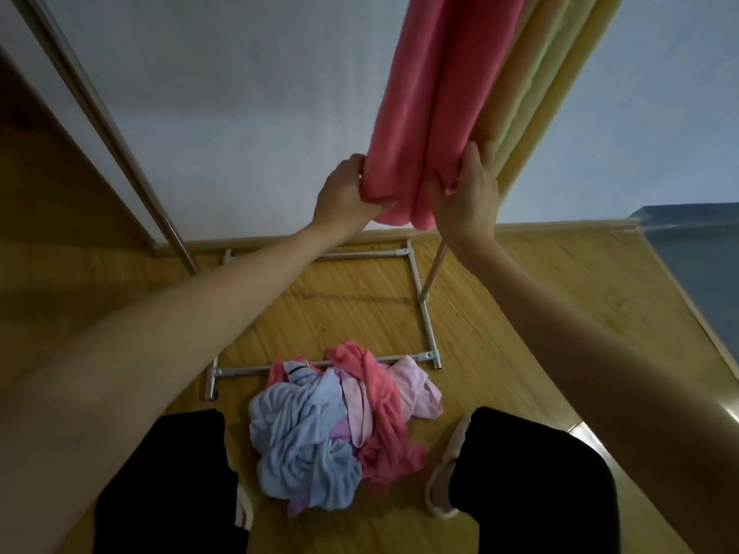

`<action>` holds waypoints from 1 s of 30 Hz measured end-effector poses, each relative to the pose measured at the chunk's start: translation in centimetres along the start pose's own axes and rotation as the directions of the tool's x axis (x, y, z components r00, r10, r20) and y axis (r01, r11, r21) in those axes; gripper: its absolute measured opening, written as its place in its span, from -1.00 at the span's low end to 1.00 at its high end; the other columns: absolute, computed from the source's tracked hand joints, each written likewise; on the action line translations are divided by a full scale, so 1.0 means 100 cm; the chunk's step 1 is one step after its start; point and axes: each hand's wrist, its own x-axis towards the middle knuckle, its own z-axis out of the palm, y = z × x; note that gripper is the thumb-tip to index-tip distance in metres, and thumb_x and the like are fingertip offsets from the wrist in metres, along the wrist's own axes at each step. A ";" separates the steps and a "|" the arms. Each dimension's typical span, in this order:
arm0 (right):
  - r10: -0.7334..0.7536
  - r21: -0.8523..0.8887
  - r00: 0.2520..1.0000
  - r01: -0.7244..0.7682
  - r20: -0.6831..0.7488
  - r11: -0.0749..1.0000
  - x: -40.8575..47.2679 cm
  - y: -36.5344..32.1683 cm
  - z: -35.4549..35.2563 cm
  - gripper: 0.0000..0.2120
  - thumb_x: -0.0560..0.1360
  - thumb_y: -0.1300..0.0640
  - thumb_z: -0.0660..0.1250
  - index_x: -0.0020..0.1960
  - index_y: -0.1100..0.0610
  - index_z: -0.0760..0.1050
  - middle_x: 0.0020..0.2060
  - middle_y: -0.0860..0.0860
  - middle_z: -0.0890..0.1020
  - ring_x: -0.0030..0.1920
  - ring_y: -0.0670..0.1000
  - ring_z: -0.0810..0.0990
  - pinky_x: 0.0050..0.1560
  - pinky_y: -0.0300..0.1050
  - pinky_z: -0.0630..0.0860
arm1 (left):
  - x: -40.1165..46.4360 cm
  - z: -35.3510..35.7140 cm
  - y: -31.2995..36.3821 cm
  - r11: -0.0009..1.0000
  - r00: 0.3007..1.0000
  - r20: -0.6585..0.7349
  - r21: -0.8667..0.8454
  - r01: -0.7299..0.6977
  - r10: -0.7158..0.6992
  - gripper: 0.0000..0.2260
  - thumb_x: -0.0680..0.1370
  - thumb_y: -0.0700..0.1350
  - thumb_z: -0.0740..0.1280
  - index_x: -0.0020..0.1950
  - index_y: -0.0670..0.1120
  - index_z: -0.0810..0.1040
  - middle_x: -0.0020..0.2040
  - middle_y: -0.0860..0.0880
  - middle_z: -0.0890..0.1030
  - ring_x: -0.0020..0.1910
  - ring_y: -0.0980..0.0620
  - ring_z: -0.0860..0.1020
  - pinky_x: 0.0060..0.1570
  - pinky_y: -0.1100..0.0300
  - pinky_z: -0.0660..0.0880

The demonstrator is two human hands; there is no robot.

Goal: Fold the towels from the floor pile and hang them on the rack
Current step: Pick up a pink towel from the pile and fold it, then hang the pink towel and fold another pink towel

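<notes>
Both hands have a grip on the lower end of a hanging pink towel (432,97). The left hand (346,193) has its fingers curled round the towel's left bottom corner, bunching the cloth in its fist. The right hand (470,189) pinches the right bottom edge, thumb on the near face and fingers wrapped behind the fold. The pink towel hangs in two rounded folds from above the top of the view, so the bar it hangs from is out of sight. Just beside it on the right hang yellow towels (560,74), pale yellow and greenish, touching the pink one along its right side.

Below the hands, the rack's base frame (420,289) of white metal tubes lies on the wooden floor (540,313), near the skirting of the white wall (220,94). A thin metal upright (434,269) rises from the frame behind the right wrist. The floor pile (340,429) lies against the near bar of the frame, partly over it: light blue, lilac, pale pink and deep pink cloth tumbled together. It sits between the person's legs in black trousers (532,485), with a slipper (444,473) visible just right of the pile.
</notes>
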 end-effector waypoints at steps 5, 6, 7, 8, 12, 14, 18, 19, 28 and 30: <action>-0.003 0.071 1.000 0.003 -0.009 0.997 -0.012 0.020 0.023 -0.80 0.47 0.15 0.25 -0.04 0.29 0.41 -0.12 0.10 0.54 -0.27 0.07 0.52 -0.28 0.14 0.53 | -0.005 0.016 -0.013 0.996 0.951 -0.302 0.080 -0.045 0.067 -0.66 0.40 -0.02 0.49 0.00 -0.22 0.52 -0.11 -0.13 0.58 -0.19 -0.06 0.55 -0.24 0.09 0.50; -0.007 0.083 1.000 0.008 -0.005 0.996 -0.015 0.022 0.027 -0.80 0.47 0.15 0.25 -0.02 0.29 0.41 -0.19 0.08 0.54 -0.27 0.07 0.52 -0.27 0.15 0.53 | -0.007 0.018 -0.017 0.989 0.925 -0.364 0.129 -0.067 0.110 -0.71 0.42 -0.12 0.45 0.03 -0.25 0.51 -0.09 -0.17 0.56 -0.16 -0.09 0.54 -0.22 0.06 0.52; -0.016 0.091 1.000 0.016 0.007 0.996 -0.018 0.024 0.032 -0.81 0.47 0.16 0.24 -0.01 0.28 0.41 -0.24 0.06 0.54 -0.29 0.07 0.53 -0.27 0.16 0.53 | -0.009 0.020 -0.022 0.982 0.914 -0.381 0.170 -0.081 0.141 -0.70 0.41 -0.20 0.41 0.09 -0.27 0.49 -0.04 -0.19 0.55 -0.12 -0.12 0.54 -0.18 0.06 0.54; -0.035 0.099 0.999 0.032 0.023 0.995 -0.022 0.026 0.037 -0.81 0.48 0.18 0.23 0.01 0.29 0.41 -0.27 0.06 0.55 -0.30 0.07 0.54 -0.28 0.15 0.53 | -0.012 0.023 -0.026 0.973 0.917 -0.360 0.207 -0.103 0.173 -0.65 0.40 -0.24 0.38 0.16 -0.28 0.47 0.00 -0.20 0.54 -0.07 -0.13 0.54 -0.14 0.08 0.55; -0.062 0.140 0.995 0.051 0.079 0.989 -0.033 0.037 0.057 -0.78 0.51 0.17 0.22 0.09 0.28 0.43 -0.24 0.05 0.61 -0.26 0.03 0.60 -0.27 0.08 0.57 | -0.022 0.034 -0.041 0.920 0.935 -0.195 0.323 -0.224 0.296 -0.73 0.41 -0.27 0.37 0.09 -0.23 0.48 0.00 -0.15 0.52 -0.07 -0.06 0.51 -0.22 0.20 0.46; -0.045 0.138 0.995 0.033 0.084 0.990 -0.041 0.050 0.066 -0.80 0.53 0.14 0.25 0.02 0.29 0.44 -0.24 0.02 0.61 -0.26 0.00 0.60 -0.25 0.07 0.57 | -0.030 0.041 -0.055 0.899 0.947 -0.104 0.362 -0.247 0.303 -0.79 0.44 -0.28 0.34 0.06 -0.19 0.47 0.00 -0.13 0.50 -0.05 -0.02 0.49 -0.21 0.23 0.40; -0.021 0.053 0.980 0.011 0.200 0.999 -0.072 0.092 0.080 -0.76 0.52 0.15 0.24 0.14 0.22 0.44 -0.02 0.00 0.64 -0.08 -0.01 0.64 -0.16 0.07 0.58 | -0.056 0.066 -0.107 0.889 0.979 0.047 0.411 -0.200 0.199 -0.77 0.43 -0.29 0.27 0.09 -0.19 0.44 0.05 -0.16 0.47 0.01 -0.08 0.48 -0.10 0.10 0.47; 0.012 0.004 0.965 -0.013 0.261 1.000 -0.083 0.107 0.084 -0.74 0.52 0.14 0.24 0.17 0.21 0.44 0.02 0.02 0.63 -0.04 0.02 0.63 -0.14 0.08 0.56 | -0.065 0.074 -0.122 0.888 0.985 0.073 0.426 -0.174 0.158 -0.76 0.42 -0.28 0.28 0.08 -0.21 0.44 0.06 -0.18 0.47 0.03 -0.13 0.48 -0.07 0.04 0.47; 0.489 -0.366 0.430 -0.338 0.759 0.867 -0.280 0.234 0.130 -0.62 0.50 0.26 0.24 0.30 0.33 0.34 0.17 0.26 0.51 0.17 0.23 0.50 0.07 0.01 0.41 | -0.170 0.177 -0.227 0.828 0.777 0.559 0.553 -0.090 -0.289 -0.72 0.46 -0.26 0.31 0.14 -0.29 0.43 0.14 -0.30 0.44 0.17 -0.30 0.41 0.12 -0.09 0.34; 0.509 -0.415 0.290 -0.331 0.810 0.848 -0.324 0.247 0.135 -0.63 0.52 0.22 0.25 0.28 0.33 0.35 0.14 0.27 0.52 0.14 0.24 0.52 0.05 0.02 0.43 | -0.191 0.201 -0.244 0.834 0.706 0.639 0.537 -0.124 -0.306 -0.72 0.46 -0.27 0.30 0.16 -0.24 0.44 0.15 -0.26 0.45 0.18 -0.29 0.42 0.12 -0.11 0.38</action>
